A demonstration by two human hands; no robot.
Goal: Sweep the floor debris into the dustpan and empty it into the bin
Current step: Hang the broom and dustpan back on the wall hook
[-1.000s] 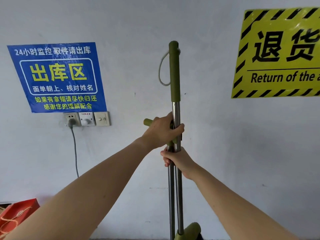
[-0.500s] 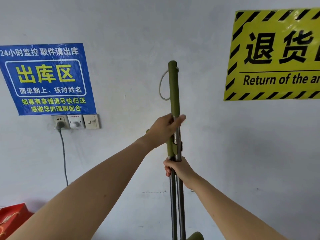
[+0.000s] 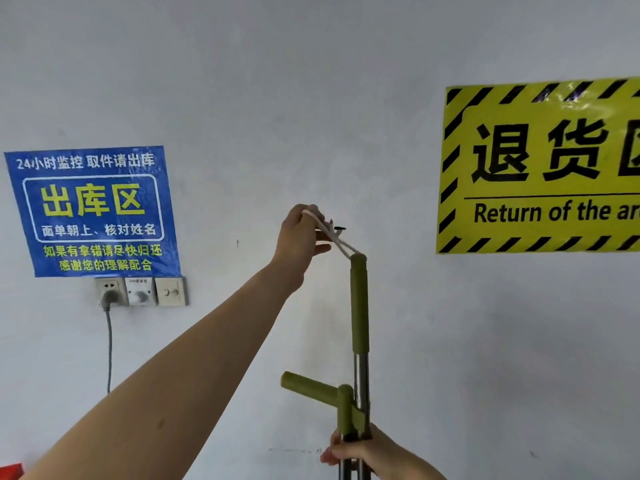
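A broom handle (image 3: 359,306) with a green grip stands upright against the grey wall. Clipped beside it is the dustpan's metal pole with a green side handle (image 3: 310,388). My right hand (image 3: 353,452) is closed around both metal poles at the bottom edge. My left hand (image 3: 301,233) is raised above the handle's top, pinching the white hanging loop (image 3: 341,244) next to a small black wall hook (image 3: 339,229). The broom head, dustpan, debris and bin are out of view.
A blue sign (image 3: 91,211) hangs on the wall at left, above a socket strip (image 3: 140,292) with a grey cable (image 3: 109,344) running down. A yellow and black sign (image 3: 540,168) is at right. A red object (image 3: 10,471) shows in the bottom left corner.
My left hand left the metal pole and rose to the white loop at the handle's top. The view tilted up, so the poles and my right hand sit lower in frame.
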